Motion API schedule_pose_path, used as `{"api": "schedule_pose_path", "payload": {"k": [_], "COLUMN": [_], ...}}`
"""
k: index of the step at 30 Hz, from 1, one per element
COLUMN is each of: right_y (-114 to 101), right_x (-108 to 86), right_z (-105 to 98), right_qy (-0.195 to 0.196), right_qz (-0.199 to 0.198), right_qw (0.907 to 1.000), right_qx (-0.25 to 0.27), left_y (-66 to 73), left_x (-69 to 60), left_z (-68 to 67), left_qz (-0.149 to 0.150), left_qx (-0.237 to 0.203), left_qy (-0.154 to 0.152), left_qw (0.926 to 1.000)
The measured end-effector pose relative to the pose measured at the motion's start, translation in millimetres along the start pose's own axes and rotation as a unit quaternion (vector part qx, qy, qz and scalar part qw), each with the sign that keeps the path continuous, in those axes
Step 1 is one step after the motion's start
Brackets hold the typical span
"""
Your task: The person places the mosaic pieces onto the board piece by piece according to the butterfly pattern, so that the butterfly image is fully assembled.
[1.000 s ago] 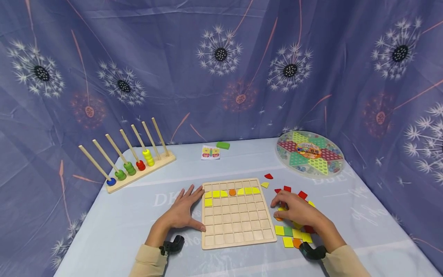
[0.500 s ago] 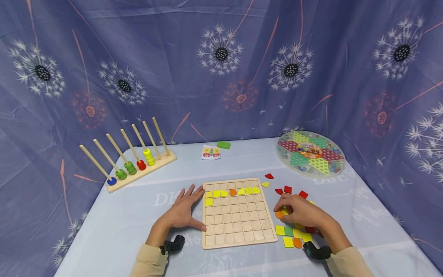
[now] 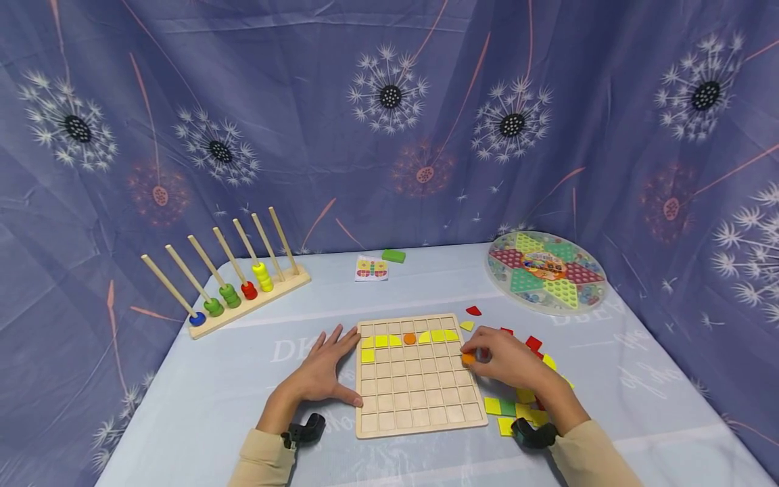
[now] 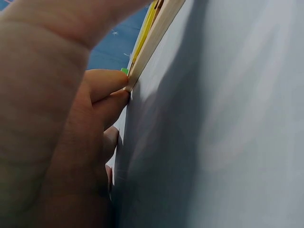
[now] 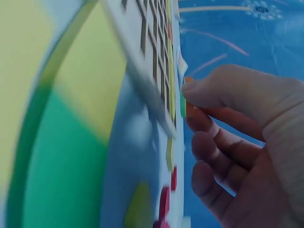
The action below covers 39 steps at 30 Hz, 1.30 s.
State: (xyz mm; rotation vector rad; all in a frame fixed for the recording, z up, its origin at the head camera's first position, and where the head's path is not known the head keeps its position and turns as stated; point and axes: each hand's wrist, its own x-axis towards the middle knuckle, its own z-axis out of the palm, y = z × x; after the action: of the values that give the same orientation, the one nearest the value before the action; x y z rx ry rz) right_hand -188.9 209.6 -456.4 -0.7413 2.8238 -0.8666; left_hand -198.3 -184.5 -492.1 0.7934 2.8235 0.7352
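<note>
My right hand [image 3: 508, 358] pinches an orange round tile [image 3: 467, 359] between thumb and fingers, over the right edge of a wooden grid board [image 3: 420, 414]. In the right wrist view the orange tile [image 5: 190, 98] shows edge-on at the fingertips. My left hand [image 3: 324, 368] rests spread along the board's left side, its fingertips and thumb touching the edge. Yellow tiles and one orange round tile [image 3: 410, 338] fill much of the board's second row. One yellow square [image 3: 367, 355] lies at the left of the third row.
Loose yellow, red and green tiles [image 3: 507, 407] lie right of the board, partly under my right hand. A picture card [image 3: 371, 268] and green block [image 3: 393, 256] are behind it. A peg stand with beads [image 3: 249, 306] stands left, a round Chinese checkers board [image 3: 546, 272] right.
My right hand has picked the orange round tile from the loose pile and moved it left to the board's edge. The left hand has stayed in place.
</note>
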Motion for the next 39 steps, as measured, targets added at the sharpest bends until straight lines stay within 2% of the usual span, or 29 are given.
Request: {"api": "schedule_pose_path", "payload": {"k": [7, 14, 21, 31, 39], "right_y": [-21.5, -47.6, -71.3, -91.6, -97.8], "right_x": [31.5, 59.6, 79.9, 97.3, 100.1], "right_z": [16.9, 35.2, 51.4, 73.5, 82.4], "right_qy": [0.007, -0.005, -0.001, -0.019, -0.009], "right_qz": [-0.056, -0.068, -0.067, -0.065, -0.052], "right_qw": [0.9979, 0.9966, 0.9959, 0.9954, 0.9958], "right_qx": [-0.031, -0.046, -0.061, -0.068, -0.074], "left_y": [-0.8, -1.2, -0.4, 0.0, -1.8], "left_x": [-0.1, -0.2, 1.2, 1.2, -0.7], "left_z": [0.4, 0.8, 0.4, -2.9, -2.2], "left_qz": [0.001, 0.001, -0.012, 0.001, 0.003], "left_qx": [0.002, 0.000, 0.001, 0.002, 0.000], "left_qy": [0.003, 0.002, -0.008, -0.007, -0.004], "left_qw": [1.0000, 1.0000, 0.9999, 1.0000, 1.0000]}}
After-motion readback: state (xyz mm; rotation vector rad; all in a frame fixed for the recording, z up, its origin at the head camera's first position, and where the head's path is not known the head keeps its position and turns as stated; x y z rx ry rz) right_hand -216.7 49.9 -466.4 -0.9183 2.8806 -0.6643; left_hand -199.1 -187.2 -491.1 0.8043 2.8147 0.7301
